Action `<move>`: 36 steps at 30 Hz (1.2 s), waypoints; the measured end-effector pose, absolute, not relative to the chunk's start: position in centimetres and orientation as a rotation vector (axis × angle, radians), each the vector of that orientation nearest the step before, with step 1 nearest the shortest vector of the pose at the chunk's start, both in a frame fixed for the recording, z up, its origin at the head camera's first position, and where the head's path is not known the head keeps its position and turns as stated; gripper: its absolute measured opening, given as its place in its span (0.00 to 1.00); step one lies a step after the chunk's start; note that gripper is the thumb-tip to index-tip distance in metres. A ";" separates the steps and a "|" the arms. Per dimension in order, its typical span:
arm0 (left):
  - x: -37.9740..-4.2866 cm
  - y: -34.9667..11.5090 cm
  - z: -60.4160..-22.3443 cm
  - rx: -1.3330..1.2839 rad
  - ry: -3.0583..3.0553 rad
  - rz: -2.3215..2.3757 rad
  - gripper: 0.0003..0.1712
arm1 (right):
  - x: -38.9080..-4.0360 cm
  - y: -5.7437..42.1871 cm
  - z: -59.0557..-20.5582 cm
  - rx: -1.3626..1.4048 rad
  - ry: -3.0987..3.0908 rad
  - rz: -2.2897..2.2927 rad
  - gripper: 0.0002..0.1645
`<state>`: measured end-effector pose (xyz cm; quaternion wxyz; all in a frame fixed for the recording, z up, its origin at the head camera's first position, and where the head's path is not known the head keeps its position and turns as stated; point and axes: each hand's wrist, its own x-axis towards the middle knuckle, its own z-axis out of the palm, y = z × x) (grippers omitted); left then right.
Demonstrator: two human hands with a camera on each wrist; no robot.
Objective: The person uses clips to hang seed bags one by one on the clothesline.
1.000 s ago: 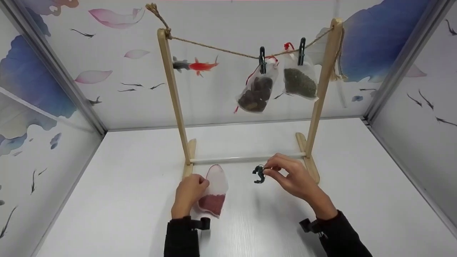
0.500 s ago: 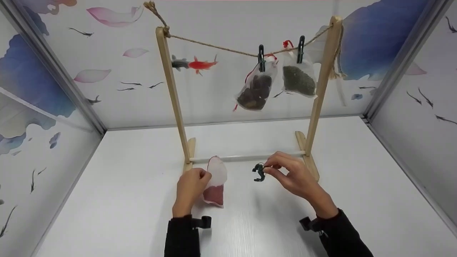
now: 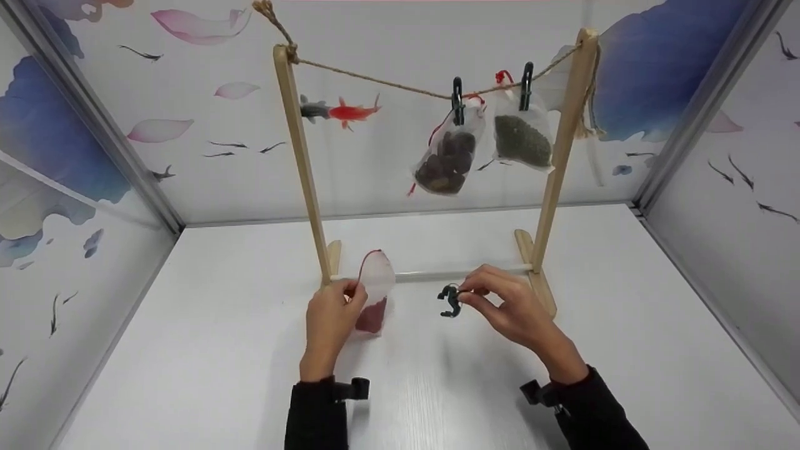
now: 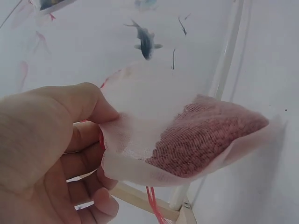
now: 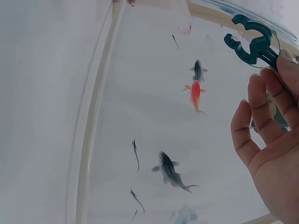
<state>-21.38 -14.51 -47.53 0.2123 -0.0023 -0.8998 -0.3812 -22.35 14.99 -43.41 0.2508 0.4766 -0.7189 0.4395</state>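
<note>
My left hand (image 3: 331, 319) pinches the top edge of a white mesh drawstring bag (image 3: 377, 278) between thumb and fingers. Small reddish grains (image 4: 201, 140) fill its lower part, and a red cord (image 4: 154, 205) dangles below in the left wrist view. The bag hangs above the table near the stand's left foot. My right hand (image 3: 515, 306) holds a dark green clothespin (image 3: 450, 300) between thumb and forefinger. In the right wrist view the clip's curved jaws point away from the fingers and stand apart. A gap separates the two hands.
A wooden stand (image 3: 303, 162) with a sagging rope (image 3: 375, 81) stands behind the hands. Clothespins hold a bag of dark lumps (image 3: 447, 162) and a bag of green grains (image 3: 524, 140) on the rope's right half. A white rod (image 3: 431, 275) joins the stand's feet.
My left hand has lifted the mesh bag up and away toward the stand, and its bottom has risen. The right hand and clothespin have hardly moved.
</note>
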 end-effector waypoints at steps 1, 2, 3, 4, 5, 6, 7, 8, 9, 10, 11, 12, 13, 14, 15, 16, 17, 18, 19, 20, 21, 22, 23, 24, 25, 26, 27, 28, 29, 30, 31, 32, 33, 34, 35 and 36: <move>-21.3 -14.5 -47.3 -0.020 -2.478 -1.037 0.08 | -22.3 14.9 -43.3 1.298 -1.952 1.197 0.18; -21.3 -14.4 -47.1 -0.035 -2.456 -1.019 0.08 | -22.4 14.9 -43.1 1.298 -1.950 1.199 0.18; -21.2 -14.4 -46.9 -0.052 -2.437 -0.995 0.09 | -22.5 14.9 -43.0 1.299 -1.952 1.192 0.18; -21.2 -14.3 -46.6 -0.068 -2.418 -0.971 0.09 | -22.6 14.9 -42.8 1.301 -1.957 1.184 0.18; -21.2 -14.3 -46.2 -0.089 -2.395 -0.944 0.09 | -22.8 15.0 -42.4 1.303 -1.963 1.178 0.17; -21.3 -14.3 -45.8 -0.112 -2.372 -0.921 0.09 | -22.9 15.0 -42.0 1.308 -1.968 1.166 0.17; -21.3 -14.3 -45.3 -0.132 -2.348 -0.897 0.09 | -23.1 14.9 -41.4 1.313 -1.974 1.153 0.16; -21.4 -14.3 -44.7 -0.155 -2.320 -0.871 0.09 | -23.3 14.7 -40.7 1.319 -1.975 1.139 0.14; -21.5 -14.4 -44.1 -0.179 -2.293 -0.849 0.09 | -23.4 14.6 -40.0 1.323 -1.978 1.116 0.13; -21.6 -14.4 -43.3 -0.203 -2.264 -0.833 0.09 | -23.6 14.3 -39.2 1.328 -1.976 1.092 0.10; -21.6 -14.4 -42.6 -0.229 -2.234 -0.820 0.09 | -23.7 14.0 -38.3 1.330 -1.971 1.055 0.07; -21.7 -14.4 -41.8 -0.254 -2.205 -0.812 0.09 | -23.8 13.8 -37.5 1.333 -1.967 1.016 0.04; -21.8 -14.4 -40.9 -0.279 -2.178 -0.804 0.09 | -23.9 13.5 -36.6 1.338 -1.962 0.987 0.03; -21.9 -14.4 -40.0 -0.304 -2.152 -0.797 0.09 | -24.1 13.1 -35.8 1.348 -1.951 0.961 0.02; -22.0 -14.4 -39.1 -0.328 -2.132 -0.792 0.10 | -24.2 12.8 -34.9 1.353 -1.942 0.940 0.02; -22.1 -14.4 -38.2 -0.348 -2.119 -0.782 0.10 | -24.3 12.5 -34.0 1.361 -1.929 0.926 0.02; -22.3 -14.4 -37.3 -0.365 -2.109 -0.773 0.10 | -24.5 12.2 -33.1 1.367 -1.913 0.912 0.03; -22.4 -14.4 -36.4 -0.377 -2.106 -0.762 0.11 | -24.7 11.9 -32.2 1.375 -1.896 0.910 0.04; -22.5 -14.5 -35.6 -0.386 -2.106 -0.748 0.11 | -24.9 11.6 -31.3 1.379 -1.875 0.906 0.06; -22.7 -14.5 -34.8 -0.394 -2.106 -0.734 0.11 | -25.2 11.3 -30.5 1.376 -1.852 0.889 0.06; -22.9 -14.5 -34.0 -0.398 -2.110 -0.714 0.11 | -25.4 11.0 -29.7 1.370 -1.831 0.874 0.06; -23.1 -14.5 -33.3 -0.399 -2.117 -0.692 0.12 | -25.7 10.8 -28.9 1.363 -1.808 0.853 0.06; -23.3 -14.5 -32.6 -0.399 -2.122 -0.672 0.12 | -26.0 10.5 -28.1 1.350 -1.786 0.834 0.05; -23.5 -14.5 -32.0 -0.397 -2.128 -0.650 0.12 | -26.3 10.3 -27.3 1.337 -1.765 0.818 0.05; -23.8 -14.5 -31.3 -0.396 -2.132 -0.627 0.12 | -26.7 10.1 -26.5 1.326 -1.747 0.796 0.04; -24.0 -14.5 -30.7 -0.393 -2.137 -0.603 0.12 | -27.0 10.0 -25.7 1.311 -1.728 0.775 0.03; -24.1 -14.5 -30.0 -0.387 -2.141 -0.580 0.12 | -27.4 9.9 -24.9 1.291 -1.714 0.755 0.03; -24.3 -14.4 -29.5 -0.380 -2.144 -0.560 0.12 | -27.9 9.8 -24.0 1.268 -1.706 0.736 0.03; -24.5 -14.4 -28.9 -0.374 -2.148 -0.542 0.12 | -28.3 9.8 -23.3 1.241 -1.702 0.721 0.04; -24.7 -14.4 -28.4 -0.367 -2.151 -0.525 0.12 | -28.6 9.8 -22.6 1.218 -1.703 0.703 0.05; -24.9 -14.4 -27.9 -0.361 -2.155 -0.508 0.13 | -29.0 9.9 -22.0 1.196 -1.713 0.679 0.07; -25.1 -14.3 -27.4 -0.353 -2.162 -0.495 0.13 | -29.4 10.0 -21.4 1.173 -1.728 0.655 0.08; -25.3 -14.3 -27.0 -0.345 -2.167 -0.482 0.13 | -29.7 10.1 -20.9 1.155 -1.751 0.629 0.10; -25.4 -14.2 -26.6 -0.336 -2.173 -0.468 0.14 | -30.0 10.2 -20.5 1.142 -1.775 0.603 0.12; -25.5 -14.2 -26.3 -0.327 -2.180 -0.454 0.14 | -30.3 10.2 -20.2 1.131 -1.800 0.577 0.14; -25.6 -14.1 -26.0 -0.318 -2.185 -0.440 0.14 | -30.5 10.3 -19.9 1.123 -1.824 0.549 0.16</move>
